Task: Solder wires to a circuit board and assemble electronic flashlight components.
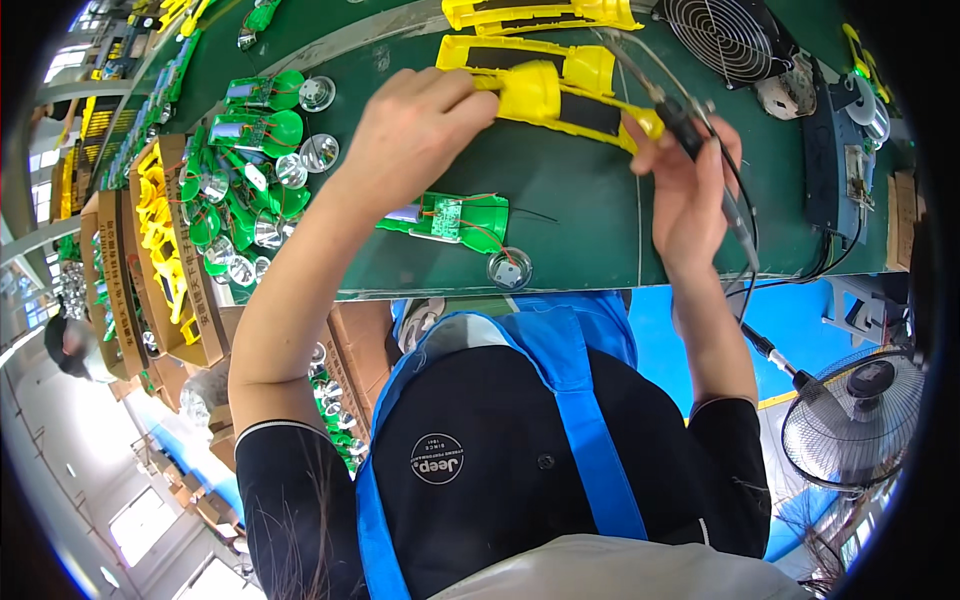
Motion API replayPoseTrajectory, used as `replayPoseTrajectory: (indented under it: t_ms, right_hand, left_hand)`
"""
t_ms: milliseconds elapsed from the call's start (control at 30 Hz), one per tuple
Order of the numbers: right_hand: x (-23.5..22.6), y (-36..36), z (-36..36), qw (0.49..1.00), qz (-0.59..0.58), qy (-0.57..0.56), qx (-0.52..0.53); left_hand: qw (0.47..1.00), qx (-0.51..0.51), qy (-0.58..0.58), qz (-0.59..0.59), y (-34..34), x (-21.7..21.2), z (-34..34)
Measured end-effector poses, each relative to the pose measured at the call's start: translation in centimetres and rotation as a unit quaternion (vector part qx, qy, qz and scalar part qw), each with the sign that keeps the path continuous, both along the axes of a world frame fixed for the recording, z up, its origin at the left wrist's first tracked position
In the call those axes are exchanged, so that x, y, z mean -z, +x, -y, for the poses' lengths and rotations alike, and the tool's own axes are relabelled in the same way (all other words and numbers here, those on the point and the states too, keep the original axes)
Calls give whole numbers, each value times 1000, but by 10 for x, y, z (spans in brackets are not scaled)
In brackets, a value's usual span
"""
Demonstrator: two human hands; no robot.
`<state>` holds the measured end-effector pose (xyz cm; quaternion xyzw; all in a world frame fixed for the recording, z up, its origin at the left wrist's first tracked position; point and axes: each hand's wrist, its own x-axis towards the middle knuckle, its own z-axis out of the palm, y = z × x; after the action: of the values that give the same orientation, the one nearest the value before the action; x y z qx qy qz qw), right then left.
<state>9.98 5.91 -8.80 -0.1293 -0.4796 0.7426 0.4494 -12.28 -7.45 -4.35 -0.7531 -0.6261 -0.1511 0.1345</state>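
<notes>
My left hand [425, 125] pinches the left end of a yellow plastic housing half [530, 95], which has a dark panel inside. My right hand [695, 190] is closed around the dark handle of a soldering iron [682, 130], its front pointing away and to the left. The right fingertips lie by the housing's right end; whether they touch it I cannot tell. Just beyond lies another yellow housing half [590, 68]. Nearer to me, a green housing half [485, 220] with a circuit board rests on the bench, wired to a round clear lamp head [508, 268].
Green lamp assemblies with reflectors [255, 190] crowd the bench's left. A cardboard box [200, 300] of yellow parts stands beyond them. A black grille fan [725, 40] and a dark bench unit [835, 170] are at the right, cables trailing. A standing fan [850, 420] is lower right.
</notes>
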Motion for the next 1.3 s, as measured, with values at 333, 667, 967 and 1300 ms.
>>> replayPoseTrajectory:
  t_ms: [333, 667, 967, 1300]
  right_hand:
    - [-17, -12, -31, 993, -31, 103, -50]
    - [-6, -7, 38, 988, 103, 108, -47]
    - [-7, 39, -4, 962, 34, 269, 43]
    - [8, 101, 7, 997, 67, -29, -15]
  left_hand:
    - [991, 5, 16, 135, 49, -5, 8]
    - [963, -152, -131, 181, 42, -5, 89]
    - [953, -126, -57, 271, 88, 7, 22]
    - [795, -155, -45, 585, 97, 16, 3]
